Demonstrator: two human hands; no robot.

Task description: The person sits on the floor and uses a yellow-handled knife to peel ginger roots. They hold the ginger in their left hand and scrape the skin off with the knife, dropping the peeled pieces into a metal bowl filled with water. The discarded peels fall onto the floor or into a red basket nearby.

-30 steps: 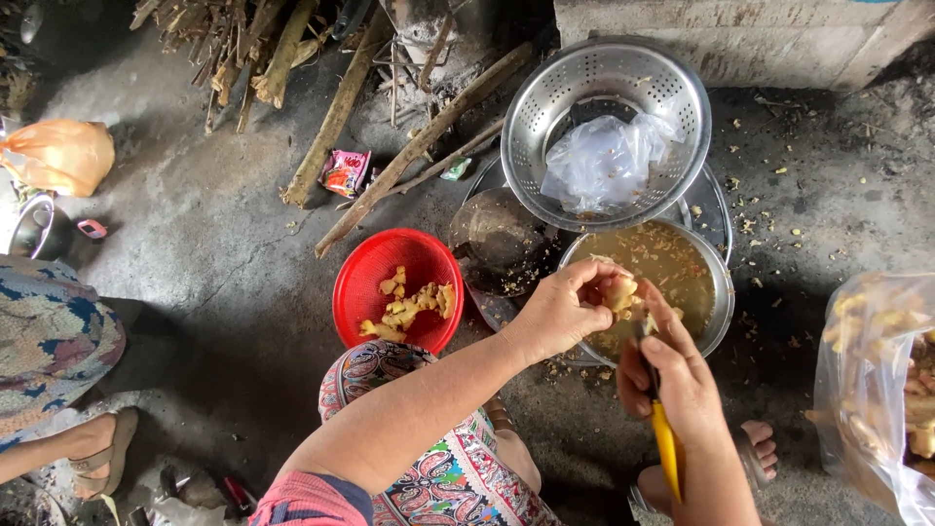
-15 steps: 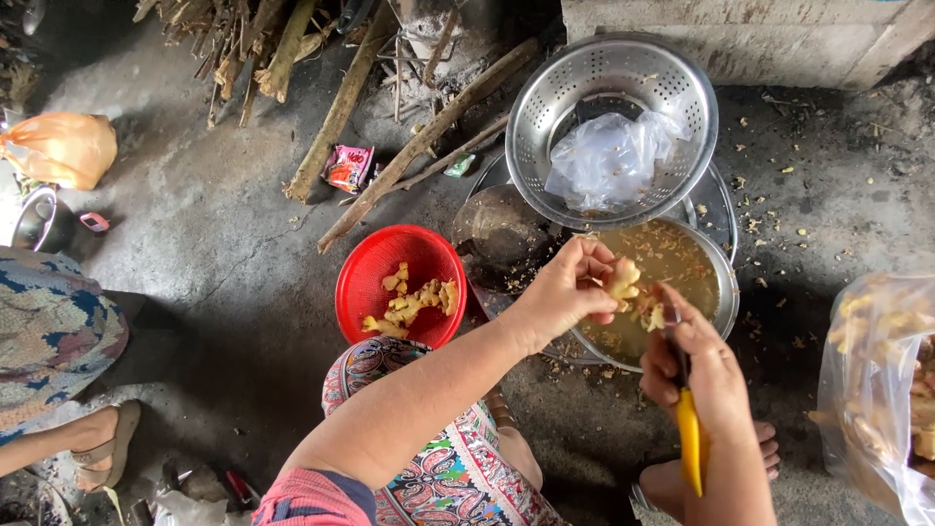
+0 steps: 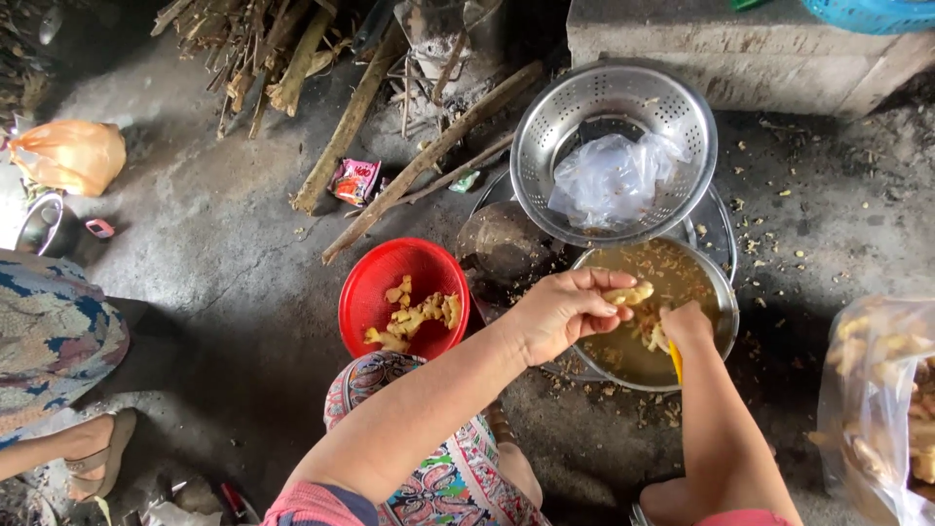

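2 hands at work: left hand [image 3: 560, 312], right hand [image 3: 687, 326]. 1 pale ginger piece [image 3: 628, 293] pinched in the left, 1 yellow-handled peeler [image 3: 676, 362] in the right. 1 red bowl [image 3: 375, 282], 1 steel basin of brown water [image 3: 716, 292], 1 steel colander [image 3: 584, 107] w/ 1 clear plastic bag [image 3: 609, 180] inside. 1 orange bag [image 3: 68, 156], 1 red snack wrapper [image 3: 355, 180], approx. 1 heap of firewood sticks [image 3: 292, 58].

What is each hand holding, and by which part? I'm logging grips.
Left hand pinches a pale root piece by one end; right hand grips a yellow-handled tool by its handle.
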